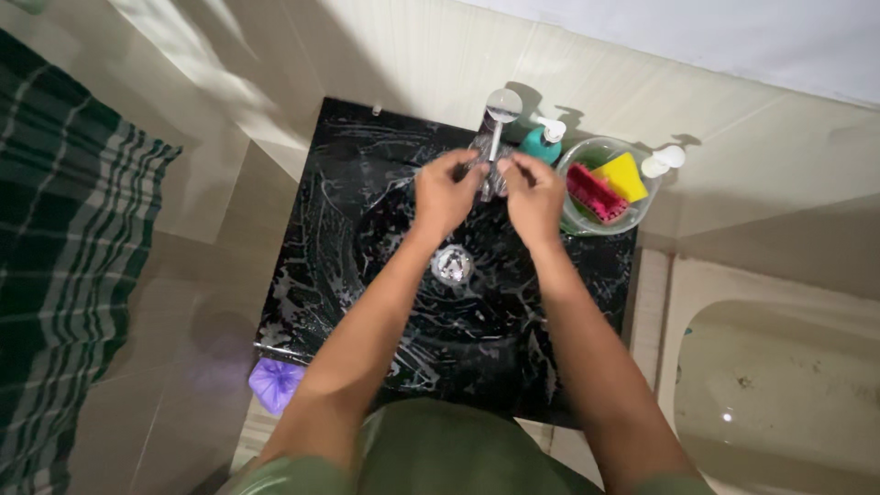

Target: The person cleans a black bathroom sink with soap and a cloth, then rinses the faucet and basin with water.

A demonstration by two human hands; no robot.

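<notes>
While both forearms reach up from six o'clock over the black marbled basin [348, 229], the left hand [446, 194] and the right hand [533, 197] meet side by side just above the round chrome drain [452, 264], at about twelve o'clock from it. The left hand is curled, its fingertips pinched toward the middle at the foot of the chrome tap [500, 115], whose spout runs down between the two hands. The right hand is likewise half-curled, thumb and forefinger drawn together at the same spot; something small and pale shows between the fingertips, but whether either hand truly grips it or only touches the tap cannot be told. The two hands lie just beside each other, nearly touching at the fingertips.

At about one o'clock from the hands stands a teal pump bottle [541, 142], just beside the tap. At three o'clock from the right hand sits a clear round bowl [573, 220] holding a yellow sponge [623, 174] and a pink scrubber [594, 194]. A white pump bottle [662, 162] stands beyond the bowl at two o'clock. A purple bag [275, 383] lies at the basin's lower left corner, at about eight o'clock, and a green checked cloth [64, 275] hangs at nine o'clock.
</notes>
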